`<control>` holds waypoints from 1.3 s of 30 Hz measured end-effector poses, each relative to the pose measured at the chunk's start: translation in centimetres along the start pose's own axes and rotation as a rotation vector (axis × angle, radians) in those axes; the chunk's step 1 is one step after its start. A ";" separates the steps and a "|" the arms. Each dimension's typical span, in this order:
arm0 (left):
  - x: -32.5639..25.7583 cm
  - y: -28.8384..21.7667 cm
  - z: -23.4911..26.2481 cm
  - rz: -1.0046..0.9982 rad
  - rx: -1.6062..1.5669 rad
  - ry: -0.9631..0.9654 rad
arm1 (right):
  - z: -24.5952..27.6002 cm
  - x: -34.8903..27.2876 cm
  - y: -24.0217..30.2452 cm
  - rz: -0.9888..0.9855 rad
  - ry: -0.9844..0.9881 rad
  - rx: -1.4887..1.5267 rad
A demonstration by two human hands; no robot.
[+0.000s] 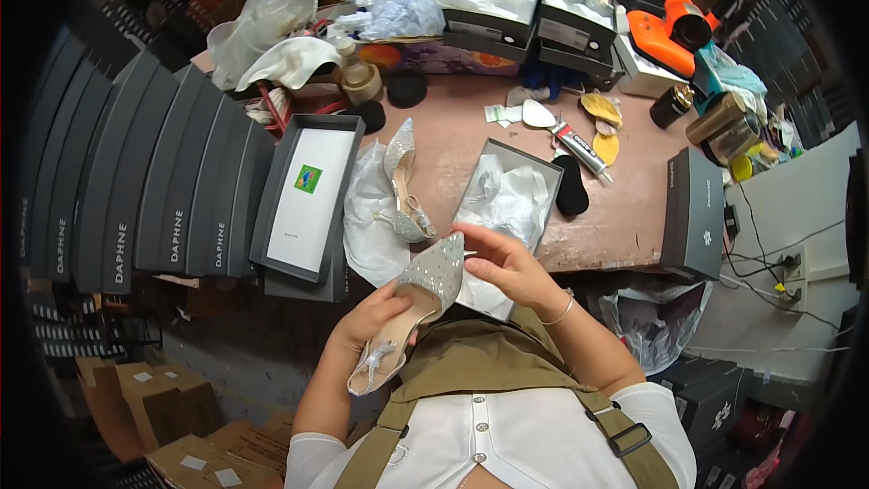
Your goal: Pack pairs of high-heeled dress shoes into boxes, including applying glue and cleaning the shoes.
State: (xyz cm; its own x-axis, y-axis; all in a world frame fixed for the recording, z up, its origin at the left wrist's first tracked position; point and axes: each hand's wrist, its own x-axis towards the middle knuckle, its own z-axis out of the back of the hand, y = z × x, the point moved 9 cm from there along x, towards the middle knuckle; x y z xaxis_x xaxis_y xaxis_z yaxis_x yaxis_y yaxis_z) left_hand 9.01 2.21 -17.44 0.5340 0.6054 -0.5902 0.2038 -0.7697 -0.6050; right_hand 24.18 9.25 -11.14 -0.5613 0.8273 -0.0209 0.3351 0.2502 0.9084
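A silver glittery pointed shoe (433, 273) with a bow is held in front of my body, its toe pointing up and right. My left hand (373, 319) wraps around its middle, thumb on the beige insole. At the toe, my right hand (503, 266) has its fingertips and thumb pinching close around the tip; a thin pale bit shows beside the thumb. The matching shoe (398, 163) lies on white tissue (364, 249) on the table. Behind my right hand stands an open grey shoebox (552, 183) lined with white tissue paper (507, 199).
Dark shoeboxes (136, 163) stand in a row at left, beside a grey lid (339, 190). A glue tube (582, 152), yellow sponges (602, 131) and a black oval pad (570, 186) lie to the right. An orange tool (665, 41) and open shoeboxes (489, 25) stand at the back.
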 end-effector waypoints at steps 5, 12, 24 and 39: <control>0.1 1.6 -0.1 0.102 -0.034 0.079 | -0.8 -1.2 -1.6 -0.078 -0.016 -0.001; 0.1 2.5 -0.5 0.184 -0.115 0.109 | -0.5 -1.6 -2.1 -0.100 -0.029 -0.093; -0.3 1.0 2.5 -0.035 0.298 0.052 | -1.4 -1.7 -0.6 0.023 0.030 -0.255; -4.7 -0.9 5.9 -0.364 0.298 -0.390 | -1.3 0.7 -1.0 0.074 -0.057 -0.735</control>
State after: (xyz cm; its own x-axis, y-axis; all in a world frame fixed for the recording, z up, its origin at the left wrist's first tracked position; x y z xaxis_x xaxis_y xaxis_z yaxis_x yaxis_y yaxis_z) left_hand 1.48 1.27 -17.26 0.1215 0.8918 -0.4358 0.0481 -0.4438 -0.8948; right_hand 22.47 8.90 -11.50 -0.5100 0.8589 0.0473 -0.2342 -0.1916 0.9531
